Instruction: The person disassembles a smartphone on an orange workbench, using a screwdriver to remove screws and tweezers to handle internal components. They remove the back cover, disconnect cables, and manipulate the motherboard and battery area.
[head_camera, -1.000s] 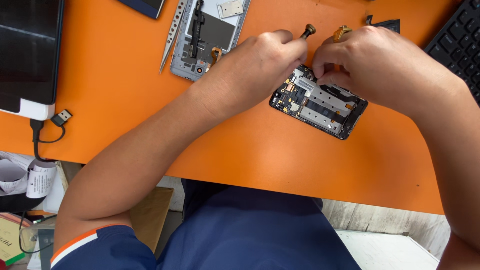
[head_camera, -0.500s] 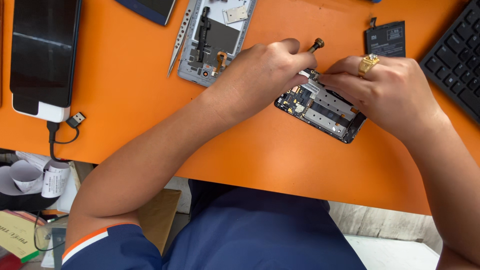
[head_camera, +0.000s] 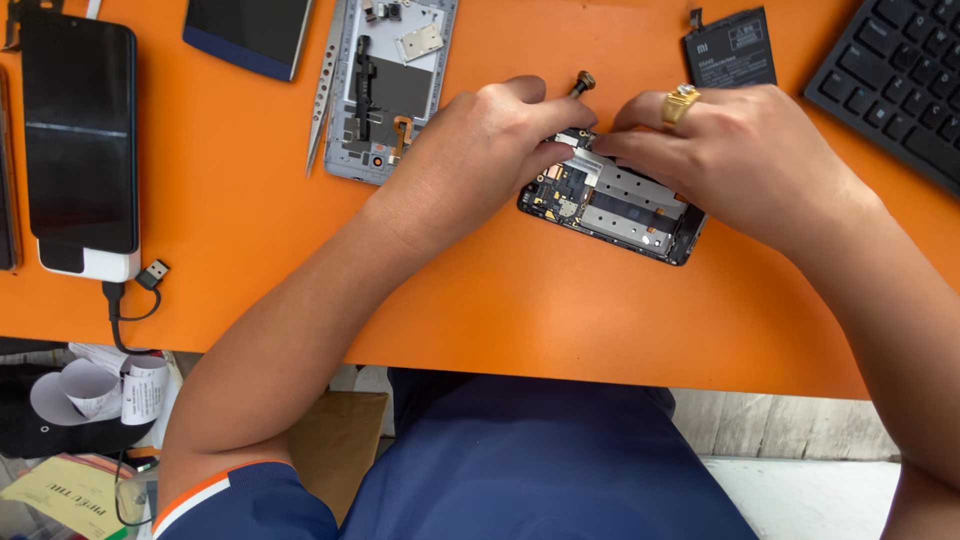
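An opened phone (head_camera: 625, 210) with bare circuit boards and metal shields lies on the orange table (head_camera: 500, 300). My left hand (head_camera: 480, 150) rests on its upper left corner and grips a small screwdriver (head_camera: 581, 82), whose dark handle tip sticks up above the fingers. My right hand (head_camera: 740, 150), wearing a gold ring, presses its fingertips on the phone's top edge, touching a silvery metal part there. Both hands meet over the phone's upper end, hiding what lies under the fingers.
A grey phone back frame (head_camera: 390, 80) and metal tweezers (head_camera: 322, 95) lie to the left. A black battery (head_camera: 730, 48) is at the top, a black keyboard (head_camera: 890, 75) at the right. A dark phone (head_camera: 80, 140) with cable (head_camera: 130, 295) sits far left.
The view has shifted, so the table's things sit lower and further right. My right hand has flattened onto the phone's top edge; my left hand stays on the screwdriver.
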